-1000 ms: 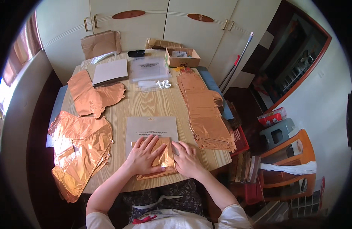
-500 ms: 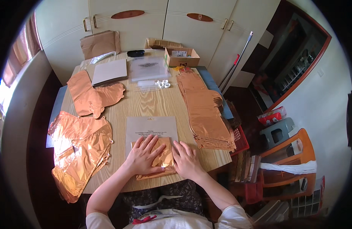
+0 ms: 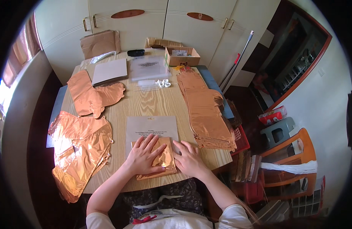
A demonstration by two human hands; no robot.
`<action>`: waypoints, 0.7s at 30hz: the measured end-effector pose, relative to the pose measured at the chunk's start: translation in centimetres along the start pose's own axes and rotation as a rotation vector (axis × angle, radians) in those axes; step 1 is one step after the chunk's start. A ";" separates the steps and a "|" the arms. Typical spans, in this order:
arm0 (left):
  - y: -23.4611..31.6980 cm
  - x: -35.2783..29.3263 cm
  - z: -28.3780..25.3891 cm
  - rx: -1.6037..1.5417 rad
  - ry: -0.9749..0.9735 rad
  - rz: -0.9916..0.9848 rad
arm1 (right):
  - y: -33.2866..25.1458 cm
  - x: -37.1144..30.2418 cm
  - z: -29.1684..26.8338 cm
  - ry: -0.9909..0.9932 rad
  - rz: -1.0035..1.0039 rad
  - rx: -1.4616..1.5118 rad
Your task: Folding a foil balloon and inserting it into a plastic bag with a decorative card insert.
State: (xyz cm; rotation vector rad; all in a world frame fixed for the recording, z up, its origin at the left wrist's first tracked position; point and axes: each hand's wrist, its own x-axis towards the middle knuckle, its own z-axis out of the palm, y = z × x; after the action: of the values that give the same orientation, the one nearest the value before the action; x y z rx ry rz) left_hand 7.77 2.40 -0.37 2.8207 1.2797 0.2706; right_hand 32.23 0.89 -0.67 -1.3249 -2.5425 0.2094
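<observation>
A folded copper-coloured foil sheet (image 3: 168,153) lies near the table's front edge, over the lower part of a clear printed bag (image 3: 157,124). My left hand (image 3: 144,156) presses flat on the foil, fingers spread toward the far side and covering much of it. Along the foil's right edge rests my right hand (image 3: 188,159), its fingers apart and slightly bent, with nothing seen in them. To the left sits a heap of shiny foil balloons (image 3: 82,149), with another flat foil piece (image 3: 94,97) behind it. A long stack of flat foil balloons (image 3: 204,114) lies on the right.
Toward the back of the wooden table (image 3: 145,101) are white cards (image 3: 110,72), clear bags (image 3: 150,68), white ribbon rolls (image 3: 163,83) and an open cardboard box (image 3: 182,57). A wooden chair (image 3: 307,164) with white strings (image 3: 290,167) stands at the right.
My right hand has shifted slightly, with its fingers a little more spread beside the foil. My left hand stays pressed in the same place.
</observation>
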 end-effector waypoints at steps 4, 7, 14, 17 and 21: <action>0.1 0.1 -0.1 -0.017 -0.006 -0.011 | 0.3 0.2 -0.3 -0.002 -0.056 0.001; 0.1 0.1 -0.2 -0.014 -0.007 -0.014 | 0.6 0.3 -0.7 -0.047 -0.088 0.000; 0.2 0.0 -0.1 -0.030 0.000 -0.020 | 1.7 0.8 -1.1 -0.057 -0.232 -0.055; 0.2 0.0 -0.3 -0.020 0.008 -0.020 | 2.0 1.0 -1.4 -0.044 -0.304 -0.087; 0.2 0.2 -0.3 -0.007 0.003 -0.014 | 2.2 1.3 -2.0 -0.020 -0.404 -0.126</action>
State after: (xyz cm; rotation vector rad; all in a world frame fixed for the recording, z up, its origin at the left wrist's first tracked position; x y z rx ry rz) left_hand 8.01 2.39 -0.04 2.8050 1.2964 0.2779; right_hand 33.89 3.25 0.94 -0.8190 -2.8098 -0.0185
